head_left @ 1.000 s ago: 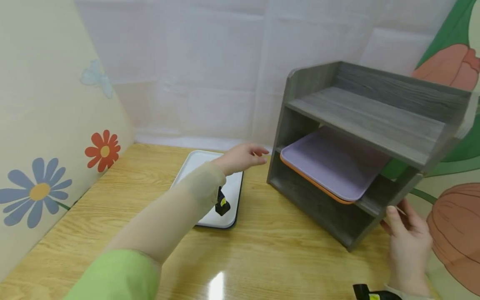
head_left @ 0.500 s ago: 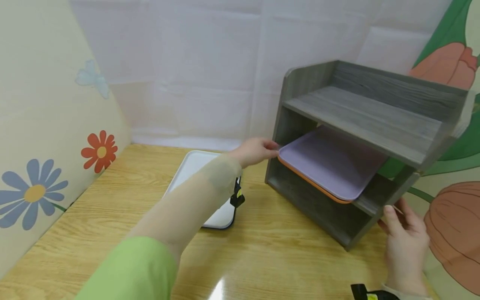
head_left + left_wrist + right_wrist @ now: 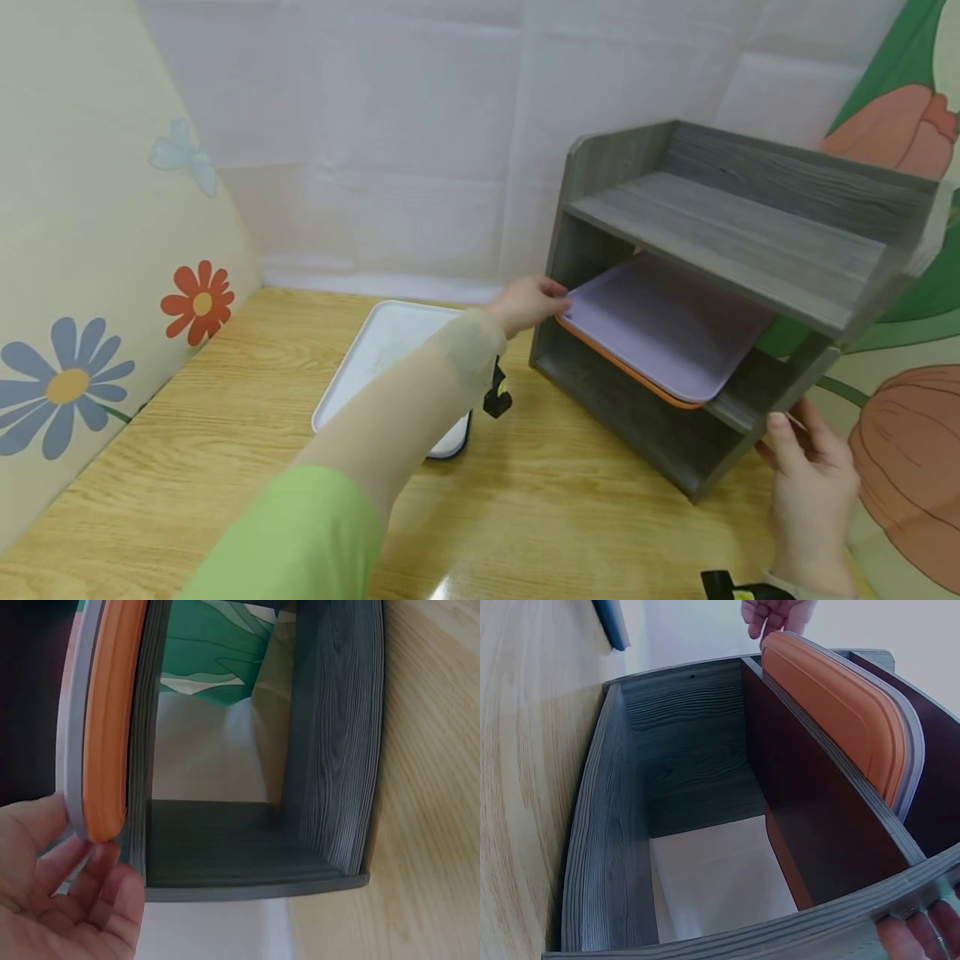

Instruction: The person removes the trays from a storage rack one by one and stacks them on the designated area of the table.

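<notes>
A purple tray (image 3: 667,325) lies on top of an orange tray (image 3: 626,362), both on the middle level of a grey wooden shelf (image 3: 735,233), their front edges jutting out. My left hand (image 3: 528,304) pinches the purple tray's front left corner. In the left wrist view its thumb is on the purple side, and its fingertips (image 3: 101,859) touch under the corner beside the orange tray. My right hand (image 3: 813,487) is at the shelf's right side, where its fingertips (image 3: 904,937) rest against the outside of the side panel. Part of that hand is hidden.
A white tray (image 3: 390,342) with a dark one (image 3: 456,450) beneath it lies on the wooden table (image 3: 525,517), left of the shelf and partly behind my left arm. White sheeting (image 3: 405,150) hangs at the back. Painted walls stand on both sides.
My left hand has moved right from above the white tray to the purple tray's corner and taken hold there. The right hand stays against the shelf. Both stacked trays look unmoved.
</notes>
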Action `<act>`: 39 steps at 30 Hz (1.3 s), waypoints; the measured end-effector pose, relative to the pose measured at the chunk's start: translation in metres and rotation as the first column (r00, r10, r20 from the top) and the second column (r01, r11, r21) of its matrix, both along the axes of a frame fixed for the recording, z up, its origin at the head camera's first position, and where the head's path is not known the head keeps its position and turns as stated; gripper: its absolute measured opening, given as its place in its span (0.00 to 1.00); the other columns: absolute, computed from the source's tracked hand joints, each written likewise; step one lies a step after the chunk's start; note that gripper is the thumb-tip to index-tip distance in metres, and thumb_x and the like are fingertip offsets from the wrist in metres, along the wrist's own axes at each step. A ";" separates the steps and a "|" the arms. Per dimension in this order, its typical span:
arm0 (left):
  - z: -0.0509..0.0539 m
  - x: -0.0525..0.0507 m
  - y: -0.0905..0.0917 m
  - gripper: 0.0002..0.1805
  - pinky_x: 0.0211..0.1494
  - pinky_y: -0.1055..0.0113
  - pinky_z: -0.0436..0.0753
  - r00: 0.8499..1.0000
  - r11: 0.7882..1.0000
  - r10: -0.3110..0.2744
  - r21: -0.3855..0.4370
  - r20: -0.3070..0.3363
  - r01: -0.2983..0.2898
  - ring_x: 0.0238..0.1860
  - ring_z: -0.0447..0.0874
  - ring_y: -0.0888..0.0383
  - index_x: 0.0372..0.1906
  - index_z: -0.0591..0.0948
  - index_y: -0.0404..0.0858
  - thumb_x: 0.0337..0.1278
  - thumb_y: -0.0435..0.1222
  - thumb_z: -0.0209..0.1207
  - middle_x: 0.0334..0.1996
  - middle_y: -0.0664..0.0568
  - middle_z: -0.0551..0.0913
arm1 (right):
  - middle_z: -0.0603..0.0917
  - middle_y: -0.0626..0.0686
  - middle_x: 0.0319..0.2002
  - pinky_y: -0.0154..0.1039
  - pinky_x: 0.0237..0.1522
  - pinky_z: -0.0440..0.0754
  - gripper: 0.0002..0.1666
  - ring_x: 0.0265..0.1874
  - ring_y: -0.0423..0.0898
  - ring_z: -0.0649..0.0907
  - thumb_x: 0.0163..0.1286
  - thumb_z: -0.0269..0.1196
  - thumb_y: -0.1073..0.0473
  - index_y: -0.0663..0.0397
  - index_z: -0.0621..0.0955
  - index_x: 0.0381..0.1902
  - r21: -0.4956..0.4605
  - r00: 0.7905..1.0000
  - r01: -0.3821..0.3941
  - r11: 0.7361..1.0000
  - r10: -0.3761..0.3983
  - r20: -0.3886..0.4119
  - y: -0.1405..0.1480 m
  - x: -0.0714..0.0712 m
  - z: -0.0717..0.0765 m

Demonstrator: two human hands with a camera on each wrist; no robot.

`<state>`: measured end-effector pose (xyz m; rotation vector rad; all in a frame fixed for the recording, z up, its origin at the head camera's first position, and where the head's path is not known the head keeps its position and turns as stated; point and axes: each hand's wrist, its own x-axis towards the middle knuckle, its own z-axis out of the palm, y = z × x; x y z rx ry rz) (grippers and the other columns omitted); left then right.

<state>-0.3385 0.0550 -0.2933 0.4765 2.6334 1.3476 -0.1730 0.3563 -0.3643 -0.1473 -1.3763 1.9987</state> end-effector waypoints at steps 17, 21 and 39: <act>-0.009 -0.011 0.023 0.15 0.22 0.69 0.72 0.974 0.974 0.226 -0.032 0.030 -0.225 0.15 0.73 0.61 0.30 0.84 0.36 0.59 0.45 0.63 0.14 0.55 0.74 | 0.76 0.51 0.53 0.26 0.29 0.82 0.27 0.45 0.40 0.81 0.62 0.63 0.73 0.60 0.76 0.60 0.009 1.000 0.005 1.000 -0.005 -0.002 0.000 0.000 0.000; -0.009 -0.012 0.025 0.13 0.23 0.68 0.73 0.964 0.962 0.265 -0.069 -0.020 -0.266 0.16 0.76 0.59 0.25 0.84 0.38 0.56 0.44 0.64 0.13 0.53 0.77 | 0.76 0.51 0.53 0.26 0.29 0.82 0.27 0.45 0.40 0.81 0.62 0.63 0.73 0.61 0.76 0.60 0.007 1.000 0.007 1.000 -0.007 -0.003 0.000 -0.001 0.000; -0.001 -0.006 0.023 0.16 0.20 0.68 0.73 0.922 0.932 0.363 0.058 -0.132 -0.359 0.14 0.71 0.60 0.12 0.71 0.43 0.55 0.31 0.51 0.15 0.54 0.73 | 0.73 0.51 0.55 0.26 0.30 0.81 0.27 0.47 0.40 0.80 0.63 0.63 0.71 0.60 0.75 0.62 0.032 1.000 0.006 0.999 -0.007 0.023 -0.001 0.001 0.000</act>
